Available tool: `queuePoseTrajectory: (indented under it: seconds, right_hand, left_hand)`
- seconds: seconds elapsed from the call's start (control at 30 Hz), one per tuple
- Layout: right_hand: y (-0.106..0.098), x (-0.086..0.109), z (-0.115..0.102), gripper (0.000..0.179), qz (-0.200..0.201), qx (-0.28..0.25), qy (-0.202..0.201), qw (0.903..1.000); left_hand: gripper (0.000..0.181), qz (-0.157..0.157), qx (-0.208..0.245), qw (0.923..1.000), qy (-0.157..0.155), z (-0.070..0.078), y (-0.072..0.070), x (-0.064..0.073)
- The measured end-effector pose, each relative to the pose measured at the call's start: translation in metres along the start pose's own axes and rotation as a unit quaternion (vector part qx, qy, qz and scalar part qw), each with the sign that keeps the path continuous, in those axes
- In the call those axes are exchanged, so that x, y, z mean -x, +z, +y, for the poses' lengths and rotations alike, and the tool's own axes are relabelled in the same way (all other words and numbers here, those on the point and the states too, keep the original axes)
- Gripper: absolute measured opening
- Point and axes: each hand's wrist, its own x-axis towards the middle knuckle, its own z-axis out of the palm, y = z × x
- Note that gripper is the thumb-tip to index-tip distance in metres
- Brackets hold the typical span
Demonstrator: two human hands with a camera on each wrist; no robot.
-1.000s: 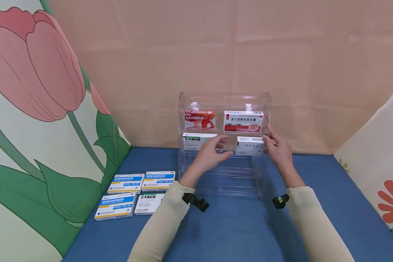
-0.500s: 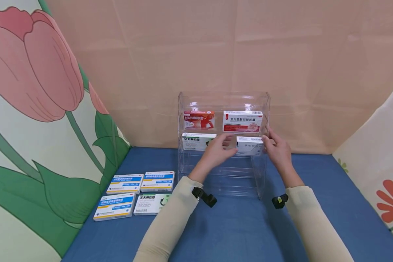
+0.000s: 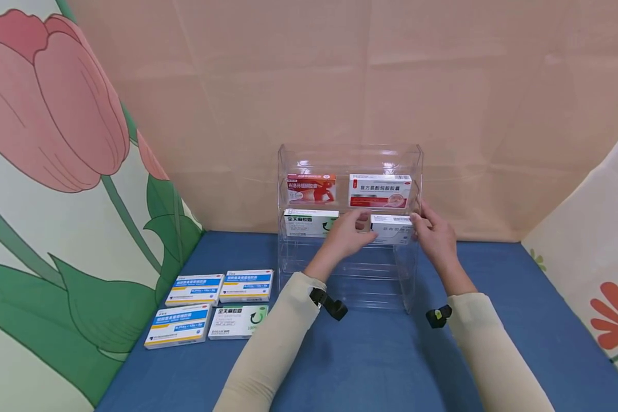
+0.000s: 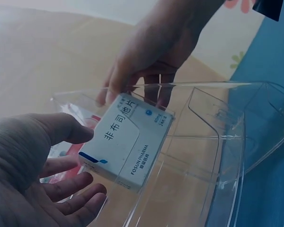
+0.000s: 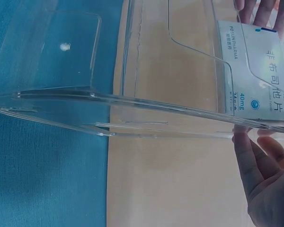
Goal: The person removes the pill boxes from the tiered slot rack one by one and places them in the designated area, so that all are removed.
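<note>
A clear acrylic display rack (image 3: 347, 269) stands on the blue cloth. In its second tier, at the right, sits a white medicine box (image 3: 391, 230), its lettering plain in the left wrist view. My left hand (image 3: 344, 234) is at the box's left end, thumb in front and fingers spread, with nothing gripped; in the left wrist view the thumb tip is beside the box. My right hand (image 3: 435, 236) is against the rack's right side wall near the box's other end. Its fingertips (image 5: 244, 142) touch the wall from outside; part of the thumb's contact is hidden.
The top tier bears a red medicine box (image 3: 311, 189) and a white-and-red one (image 3: 380, 191). Left of my left hand stands a white-and-green box (image 3: 310, 223). Blue-and-white boxes (image 3: 177, 326) and another white-and-green box (image 3: 238, 321) lie on the cloth at left.
My left hand has moved right, from the white-and-green box's right end to the left end of the white medicine box. My right hand has stayed at the rack's side.
</note>
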Motion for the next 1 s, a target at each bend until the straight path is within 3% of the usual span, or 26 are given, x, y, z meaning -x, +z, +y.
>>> queuePoseTrajectory:
  seconds: [0.23,0.47,0.77,1.0]
  right_hand:
    - [0.001,-0.001,0.002,0.056,-0.003,-0.007,0.002,1.0000]
    - [0.002,0.000,0.002,0.056,0.001,-0.003,-0.004,1.0000]
    - [0.001,-0.001,0.003,0.057,0.004,-0.002,-0.010,0.9999]
    - [0.003,-0.001,0.004,0.058,0.002,-0.004,-0.017,0.9998]
  left_hand:
    - [0.055,-0.008,-0.004,1.0000,0.000,-0.004,0.003,-0.009]
    - [0.051,0.008,-0.036,0.9993,-0.003,-0.003,0.008,-0.014]
    - [0.039,0.032,-0.077,0.9965,-0.001,0.001,0.012,-0.016]
    - [0.033,0.024,-0.085,0.9961,-0.002,0.004,0.008,-0.015]
